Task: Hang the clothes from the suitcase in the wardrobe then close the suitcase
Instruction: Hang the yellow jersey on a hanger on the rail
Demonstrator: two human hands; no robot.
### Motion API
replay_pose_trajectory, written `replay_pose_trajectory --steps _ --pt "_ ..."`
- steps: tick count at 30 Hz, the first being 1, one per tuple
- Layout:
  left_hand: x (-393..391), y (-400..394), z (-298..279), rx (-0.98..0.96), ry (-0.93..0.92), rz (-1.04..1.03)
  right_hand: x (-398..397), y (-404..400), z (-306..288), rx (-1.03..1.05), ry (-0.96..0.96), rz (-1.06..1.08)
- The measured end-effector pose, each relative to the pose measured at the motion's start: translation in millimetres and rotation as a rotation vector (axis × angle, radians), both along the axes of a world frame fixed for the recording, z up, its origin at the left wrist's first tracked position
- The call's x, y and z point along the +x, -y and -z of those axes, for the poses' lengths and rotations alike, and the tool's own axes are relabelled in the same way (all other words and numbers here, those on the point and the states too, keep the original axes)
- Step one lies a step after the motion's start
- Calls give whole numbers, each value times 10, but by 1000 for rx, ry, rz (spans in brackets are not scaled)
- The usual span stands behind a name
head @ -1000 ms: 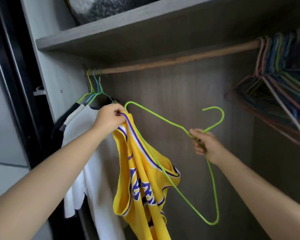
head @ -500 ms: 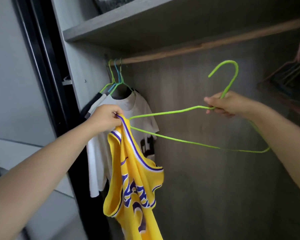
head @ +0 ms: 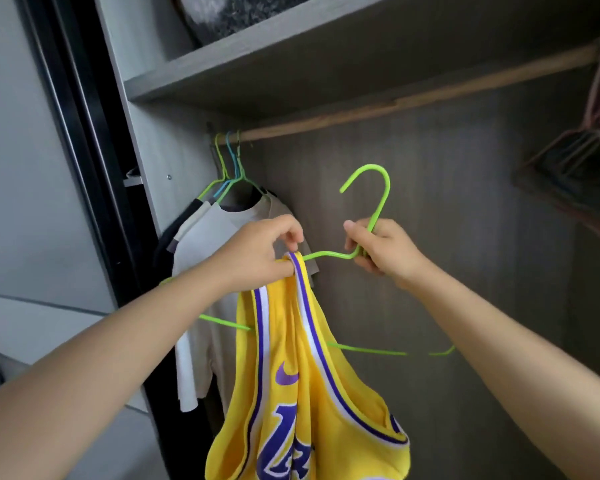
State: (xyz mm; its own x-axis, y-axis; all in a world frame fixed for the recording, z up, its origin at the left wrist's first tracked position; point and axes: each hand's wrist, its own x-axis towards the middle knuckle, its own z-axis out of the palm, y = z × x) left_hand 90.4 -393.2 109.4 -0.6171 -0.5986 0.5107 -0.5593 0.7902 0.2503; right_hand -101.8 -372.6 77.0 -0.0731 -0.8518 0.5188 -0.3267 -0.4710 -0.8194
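The left hand (head: 257,252) pinches the shoulder strap of the yellow jersey (head: 302,393) over one arm of the green hanger (head: 378,202), whose neck the right hand (head: 383,249) grips, below the wardrobe rail (head: 413,98) and beside hung shirts (head: 208,244).

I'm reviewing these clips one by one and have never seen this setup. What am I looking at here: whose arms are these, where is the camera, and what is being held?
There is no machine: a person wears a camera on the head, looking forward and down, so the two bare arms are their own. The left hand pinches the shoulder strap of a yellow jersey. The right hand grips a green hanger at the base of its hook; one hanger arm runs into the strap. Ahead is an open wardrobe with a wooden rail, where a white shirt already hangs at the left end, and spare hangers bunch at the right.
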Motion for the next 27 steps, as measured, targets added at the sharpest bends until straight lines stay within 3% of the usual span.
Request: replay_pose_trajectory --steps 8,12,16,21,27 --pt "7 32 133 -78 77 -149 -11 -100 29 -4 -48 16" --pt "26 32 99 164 270 -74 -87 -180 37 10 -88 51" --pt "-1 3 76 406 249 18 -151 -273 -61 49 -96 46" --pt "-188 -32 115 228 324 -8 -175 -350 -124 34 -110 118" --pt "-352 -81 193 71 279 -5 -167 -419 -133 -31 -127 122"
